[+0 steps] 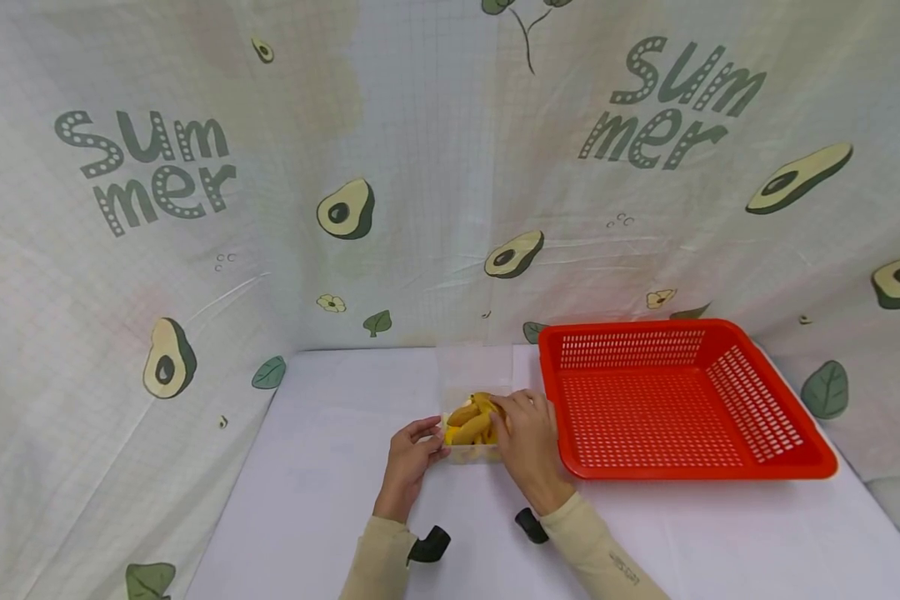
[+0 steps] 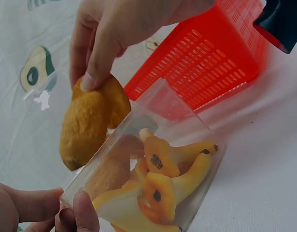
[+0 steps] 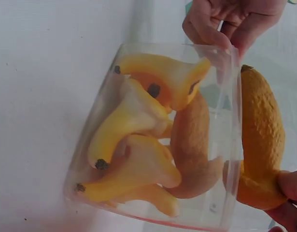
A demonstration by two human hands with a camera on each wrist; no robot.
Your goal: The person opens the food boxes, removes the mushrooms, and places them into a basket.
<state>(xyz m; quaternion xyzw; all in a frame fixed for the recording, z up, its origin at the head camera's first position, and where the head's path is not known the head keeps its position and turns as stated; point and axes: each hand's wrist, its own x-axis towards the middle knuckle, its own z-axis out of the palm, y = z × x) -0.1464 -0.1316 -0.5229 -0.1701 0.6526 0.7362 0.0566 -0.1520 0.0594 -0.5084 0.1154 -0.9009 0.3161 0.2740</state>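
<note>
A clear plastic box [image 1: 471, 454] stands on the table with several yellow, trumpet-shaped pieces [image 3: 129, 116] in it, their tips dark, like model banana peels. Also inside, against the wall, is a brownish curved piece [image 3: 189, 145]. My left hand [image 1: 408, 462] holds the box by its rim at the left side, thumb and fingertips on the plastic. At the box's opening my right hand [image 1: 528, 442] pinches a mustard-yellow, rough-skinned curved piece [image 2: 85, 125] with a dark end, like a model fruit. That piece is partly over the rim.
A red plastic basket [image 1: 705, 472] with slotted walls stands to the right, close to my right hand. Behind the box is a clear sheet [image 1: 474, 367], perhaps its lid. White cloth covers the table [image 1: 322, 475], and a printed curtain [image 1: 420, 125] hangs behind it.
</note>
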